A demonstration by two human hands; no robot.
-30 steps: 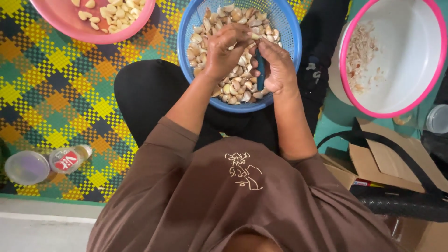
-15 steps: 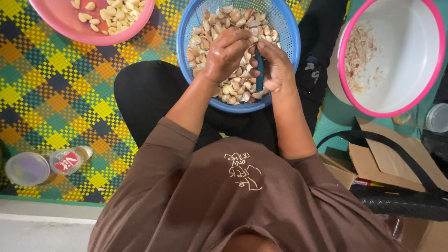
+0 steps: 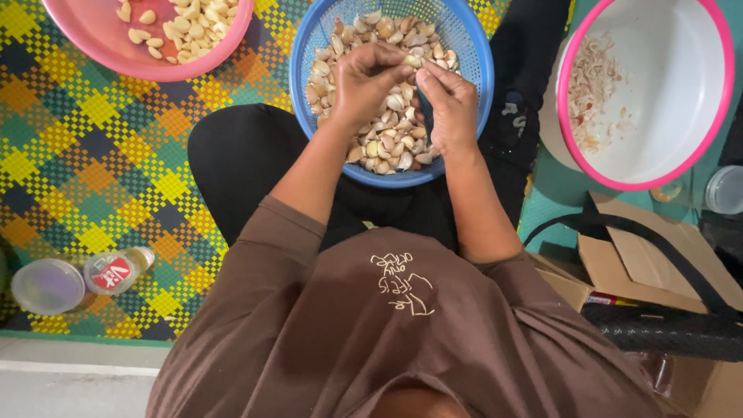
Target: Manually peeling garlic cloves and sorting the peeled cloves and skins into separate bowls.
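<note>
Both hands have lifted off the pile: left hand (image 3: 370,81) and right hand (image 3: 449,104) now pinch one garlic clove (image 3: 412,61) above blue basket (image 3: 472,46), frame top centre.

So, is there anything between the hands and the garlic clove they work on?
Nothing visible. The left hand and the right hand meet at one garlic clove, fingers directly on it, above the blue basket of unpeeled cloves.

One blue basket (image 3: 472,58), two pink-rimmed bowls (image 3: 232,42), one bottle (image 3: 116,268), two hands (image 3: 370,77).
</note>
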